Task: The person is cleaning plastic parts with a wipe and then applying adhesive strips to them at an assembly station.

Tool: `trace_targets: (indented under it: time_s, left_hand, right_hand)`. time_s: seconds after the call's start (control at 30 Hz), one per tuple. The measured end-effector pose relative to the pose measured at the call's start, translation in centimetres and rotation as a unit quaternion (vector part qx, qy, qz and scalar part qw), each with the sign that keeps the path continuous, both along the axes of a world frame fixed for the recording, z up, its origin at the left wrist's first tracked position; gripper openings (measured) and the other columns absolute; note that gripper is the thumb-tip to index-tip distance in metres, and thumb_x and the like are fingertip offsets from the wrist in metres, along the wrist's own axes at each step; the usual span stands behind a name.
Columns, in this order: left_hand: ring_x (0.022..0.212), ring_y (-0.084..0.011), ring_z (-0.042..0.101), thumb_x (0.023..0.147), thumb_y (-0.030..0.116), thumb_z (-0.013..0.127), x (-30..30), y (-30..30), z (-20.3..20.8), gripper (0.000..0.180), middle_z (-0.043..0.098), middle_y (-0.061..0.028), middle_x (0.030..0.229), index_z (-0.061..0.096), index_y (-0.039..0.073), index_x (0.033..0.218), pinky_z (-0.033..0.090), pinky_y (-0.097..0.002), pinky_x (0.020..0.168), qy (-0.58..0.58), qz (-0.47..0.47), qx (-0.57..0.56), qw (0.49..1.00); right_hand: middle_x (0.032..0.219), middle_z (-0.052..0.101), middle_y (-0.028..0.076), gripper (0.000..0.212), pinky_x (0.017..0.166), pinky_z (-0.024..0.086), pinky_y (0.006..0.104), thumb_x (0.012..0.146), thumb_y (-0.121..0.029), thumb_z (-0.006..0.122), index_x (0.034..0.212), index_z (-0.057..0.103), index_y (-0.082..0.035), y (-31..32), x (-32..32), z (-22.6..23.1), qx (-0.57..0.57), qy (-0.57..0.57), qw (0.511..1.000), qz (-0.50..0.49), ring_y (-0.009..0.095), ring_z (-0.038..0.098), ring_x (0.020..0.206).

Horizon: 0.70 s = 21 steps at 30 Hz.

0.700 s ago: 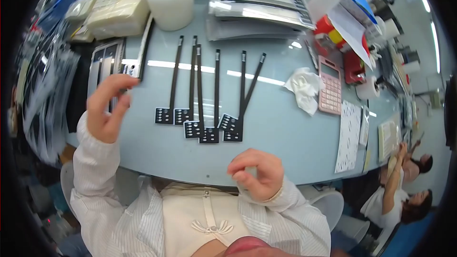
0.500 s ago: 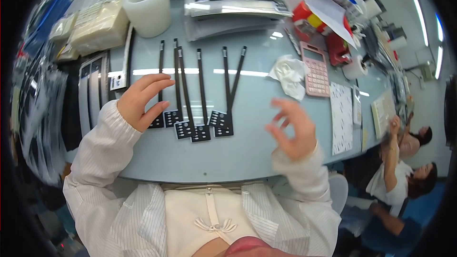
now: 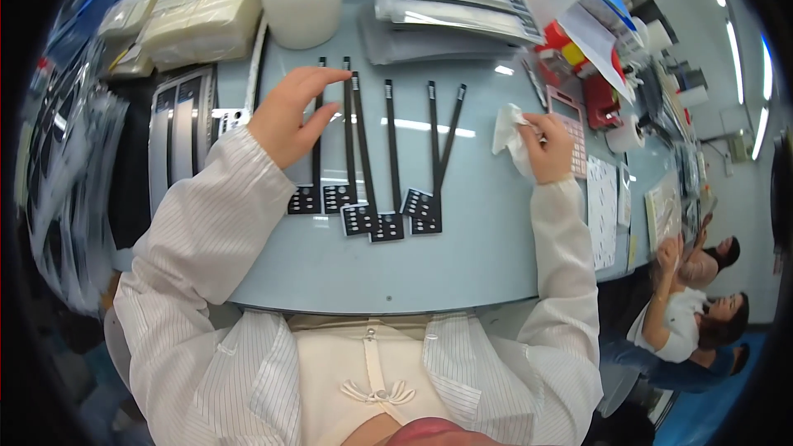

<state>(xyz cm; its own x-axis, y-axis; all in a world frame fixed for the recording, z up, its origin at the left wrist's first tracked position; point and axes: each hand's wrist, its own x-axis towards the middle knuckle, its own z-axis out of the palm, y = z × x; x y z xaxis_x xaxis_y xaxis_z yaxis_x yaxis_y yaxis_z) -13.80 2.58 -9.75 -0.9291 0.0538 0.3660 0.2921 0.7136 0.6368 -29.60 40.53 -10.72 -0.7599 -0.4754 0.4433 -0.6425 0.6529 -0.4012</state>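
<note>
L hand (image 3: 291,116): palm down, thumb & fingers wide apart over the leftmost of six black strips (image 3: 391,140); fingertips overlap upper ends of the 2nd & 3rd, contact w/ strips can't be told. R hand (image 3: 549,149): narrow, thumb & fingers pinching a crumpled white tissue (image 3: 510,139), which hangs to that hand's left; whether it touches the table (image 3: 462,277) can't be told.

Strips lie btwn the hands, each w/ a square head (image 3: 358,220) at the near end; the two nearest R hand overlap at their heads. Heads bear rows of pale marks; far ends bear tiny white print, too small to read.

Just right of R hand, partly hidden: pink calculator (image 3: 576,139), key legends illegible. Nearer the body, right of R forearm: white sheet (image 3: 602,215) w/ scattered dark marks, illegible. Beyond L hand: translucent roll (image 3: 302,4), no print discernible; to its left, wrapped cream bundle (image 3: 202,21), faint print, unreadable. Beyond & btwn the hands: stack of clear sleeves (image 3: 454,4) w/ dark bands, small lettering illegible.
</note>
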Motion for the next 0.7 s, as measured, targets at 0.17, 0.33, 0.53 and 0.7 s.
trace_targets:
  time_s: [0.17, 0.33, 0.53, 0.7]
  left_hand:
    - [0.120, -0.0374, 0.050, 0.089, 0.000, 0.056, -0.1, -0.3, -1.4, 0.058, 0.055, -0.0200, 0.126, 0.039, 0.008, 0.144, 0.042, -0.0411, 0.103, -0.035, 0.002, -0.017, 0.999]
    - [0.122, -0.0397, 0.048, 0.083, -0.005, 0.054, -1.7, -0.7, -1.9, 0.072, 0.053, -0.0215, 0.126, 0.031, 0.010, 0.149, 0.040, -0.0445, 0.107, -0.043, -0.016, -0.020, 0.999]
    - [0.131, -0.0395, 0.041, 0.083, 0.015, 0.068, -2.0, -0.4, -2.3, 0.081, 0.047, -0.0202, 0.141, 0.027, 0.008, 0.152, 0.035, -0.0449, 0.111, -0.056, -0.012, -0.084, 0.995]
    - [0.133, -0.0416, 0.039, 0.076, 0.046, 0.077, -1.9, 0.3, -3.0, 0.100, 0.047, -0.0213, 0.140, 0.025, 0.009, 0.153, 0.033, -0.0489, 0.111, -0.019, -0.009, -0.118, 0.993]
  right_hand:
    - [0.087, 0.063, 0.006, 0.016, 0.055, 0.044, 0.0206, 0.085, -0.004, 0.069, 0.101, 0.070, -0.001, -10.4, 3.2, 3.9, -0.080, -0.074, 0.983, 0.150, 0.009, 0.058, 0.068]
    - [0.085, 0.060, 0.006, 0.020, 0.060, 0.049, 0.0338, 0.077, -0.001, 0.069, 0.096, 0.070, -0.007, -19.5, 3.2, 0.0, -0.047, 0.079, 0.965, 0.245, 0.024, 0.058, 0.068]
    - [0.106, 0.064, 0.010, 0.034, 0.083, 0.053, 0.0402, 0.074, 0.002, 0.070, 0.108, 0.067, -0.001, -21.1, 3.2, -2.4, 0.024, 0.110, 0.955, 0.274, 0.032, 0.060, 0.104]
    - [0.123, 0.062, 0.014, 0.041, 0.095, 0.050, 0.0409, 0.078, 0.003, 0.068, 0.119, 0.063, 0.001, -19.4, 2.6, -2.9, 0.031, 0.066, 0.944, 0.322, 0.034, 0.057, 0.117]
